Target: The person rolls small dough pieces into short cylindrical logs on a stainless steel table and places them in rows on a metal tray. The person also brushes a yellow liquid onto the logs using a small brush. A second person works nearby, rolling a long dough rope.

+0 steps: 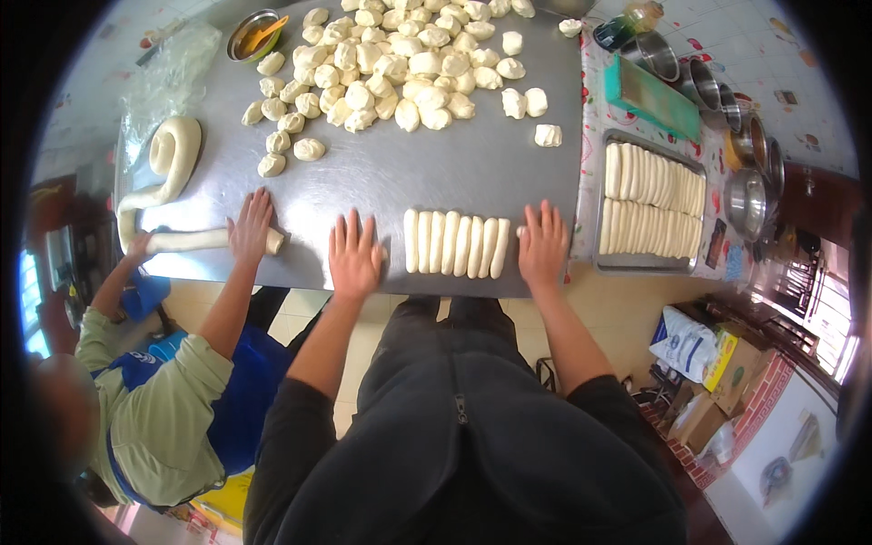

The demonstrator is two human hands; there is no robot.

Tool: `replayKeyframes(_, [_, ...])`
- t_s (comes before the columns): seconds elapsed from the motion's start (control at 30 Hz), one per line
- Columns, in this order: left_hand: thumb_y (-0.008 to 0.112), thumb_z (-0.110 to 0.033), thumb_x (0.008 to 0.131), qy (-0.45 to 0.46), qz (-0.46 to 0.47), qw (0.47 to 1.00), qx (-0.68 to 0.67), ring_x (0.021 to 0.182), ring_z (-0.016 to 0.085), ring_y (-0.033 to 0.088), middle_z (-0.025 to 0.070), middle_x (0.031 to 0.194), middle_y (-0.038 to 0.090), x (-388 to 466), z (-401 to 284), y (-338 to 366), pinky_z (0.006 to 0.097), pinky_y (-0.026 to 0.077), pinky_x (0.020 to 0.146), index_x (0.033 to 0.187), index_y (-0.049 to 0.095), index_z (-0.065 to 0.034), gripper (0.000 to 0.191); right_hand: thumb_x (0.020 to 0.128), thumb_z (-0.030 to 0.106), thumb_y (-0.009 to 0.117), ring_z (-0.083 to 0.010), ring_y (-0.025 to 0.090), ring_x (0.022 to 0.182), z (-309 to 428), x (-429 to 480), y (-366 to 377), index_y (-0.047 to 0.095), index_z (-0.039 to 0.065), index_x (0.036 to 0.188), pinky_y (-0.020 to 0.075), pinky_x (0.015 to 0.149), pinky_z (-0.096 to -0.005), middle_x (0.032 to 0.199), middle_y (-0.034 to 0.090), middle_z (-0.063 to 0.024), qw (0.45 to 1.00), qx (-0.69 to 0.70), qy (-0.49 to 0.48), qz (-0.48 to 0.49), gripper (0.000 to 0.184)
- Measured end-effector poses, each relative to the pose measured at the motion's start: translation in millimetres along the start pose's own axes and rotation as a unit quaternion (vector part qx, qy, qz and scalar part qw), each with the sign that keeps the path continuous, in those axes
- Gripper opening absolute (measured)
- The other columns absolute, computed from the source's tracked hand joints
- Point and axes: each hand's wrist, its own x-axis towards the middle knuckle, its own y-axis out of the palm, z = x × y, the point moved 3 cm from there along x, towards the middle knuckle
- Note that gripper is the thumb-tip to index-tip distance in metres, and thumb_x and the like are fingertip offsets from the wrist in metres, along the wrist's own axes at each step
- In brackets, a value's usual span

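My left hand [355, 259] lies palm down on the metal tabletop [340, 184], left of a row of dough sticks [455, 244]. A bit of dough [383, 253] peeks out by its thumb side; the rest under the palm is hidden. To the right of the row, my right hand [543, 246] is also palm down with fingers extended, and a small dough end [522, 231] shows at its left edge. The dough sticks lie side by side between both hands, touching neither. Many dough pieces [426, 65] are heaped at the far side of the table.
At left, a co-worker's hands touch a long dough rope [187, 240]. A bowl with an orange utensil [253, 37] stands at the far left. On the right are a metal tray of dough sticks [650, 262], a green rectangular box [654, 102], metal bowls [746, 201] and a bottle [623, 27].
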Motion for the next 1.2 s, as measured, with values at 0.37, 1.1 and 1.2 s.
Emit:
replayKeyframes(0.37, [0.053,-0.036,0.103,-0.009,0.008,1.0,-0.02,0.15,0.049,0.032,0.0202,0.163,0.039,-36.4,-13.7,8.2,0.0614,0.027,0.122,0.152,0.054,-0.0146,0.053,0.106,0.024,0.051,-0.0391,0.043,0.145,-4.1,11.0,3.2,0.057,0.014,0.148,0.0326,0.119,-0.0558,0.159,0.047,-0.0162,1.0,-0.003,0.012,0.014,0.044])
replayKeyframes(1.1, [0.054,-0.031,0.103,-0.038,-0.085,0.995,-0.023,0.147,0.043,0.041,0.022,0.157,0.047,37.9,4.2,15.0,0.0551,0.029,0.122,0.145,0.059,-0.0073,0.048,0.102,0.027,0.059,-0.0401,0.047,0.141,-28.8,48.6,11.7,0.06,0.013,0.144,0.0357,0.118,-0.0528,0.157,0.049,-0.0165,1.0,-0.004,-0.008,-0.016,0.045])
replayKeyframes(1.2, [0.052,-0.03,0.104,-0.073,-0.151,0.984,-0.057,0.144,0.043,0.043,0.0247,0.153,0.05,74.3,14.6,11.7,0.0545,0.029,0.122,0.14,0.061,-0.0041,0.045,0.103,0.029,0.057,-0.04,0.046,0.142,-38.1,78.0,20.5,0.059,0.011,0.144,0.0365,0.117,-0.0516,0.157,0.049,-0.0161,0.999,-0.002,0.024,-0.043,0.045])
